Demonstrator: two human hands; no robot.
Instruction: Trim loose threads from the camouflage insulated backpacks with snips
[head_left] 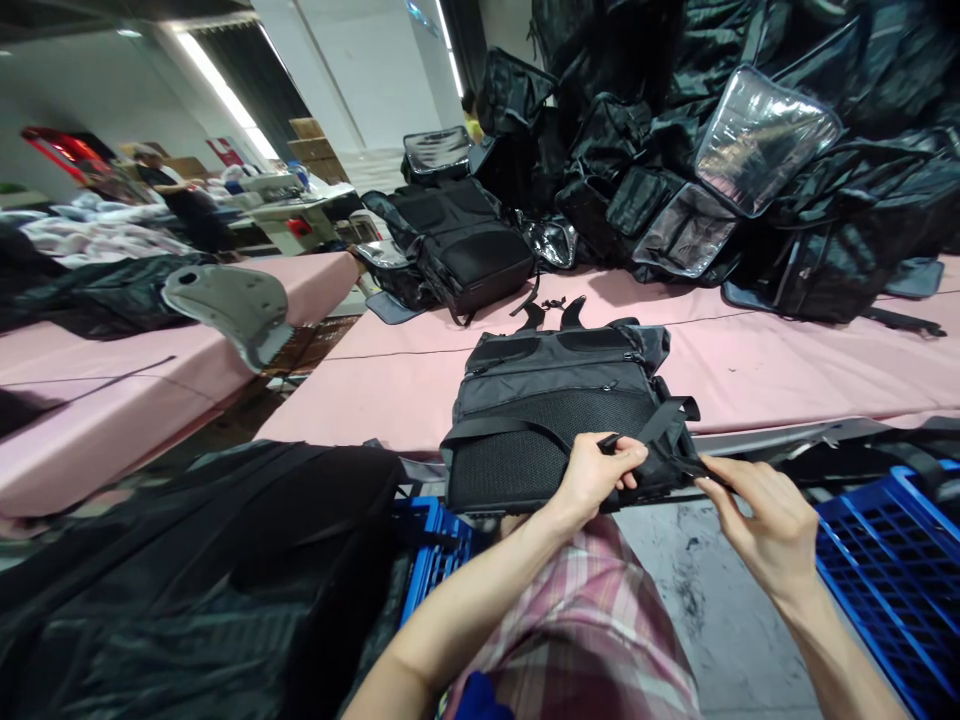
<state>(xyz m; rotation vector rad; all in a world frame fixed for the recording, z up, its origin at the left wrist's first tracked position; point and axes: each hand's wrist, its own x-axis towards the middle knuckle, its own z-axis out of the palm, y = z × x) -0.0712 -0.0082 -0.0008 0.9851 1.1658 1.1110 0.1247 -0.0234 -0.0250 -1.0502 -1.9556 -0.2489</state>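
A black backpack [551, 405] lies flat at the near edge of the pink table [787, 370], its mesh back panel facing up. My left hand [596, 478] is closed, pinching a black strap [637, 440] at the pack's lower right corner. My right hand [765, 525] is closed too, gripping the same strap's end a little to the right, just off the table edge. The strap runs taut between both hands.
A big heap of black bags with clear panels [757, 140] fills the table's far side. Another black backpack [465, 245] lies behind. Blue plastic crates [892, 560] stand right and left [435, 545]. Black fabric [195, 580] piles at lower left. A second pink table [90, 390] stands left.
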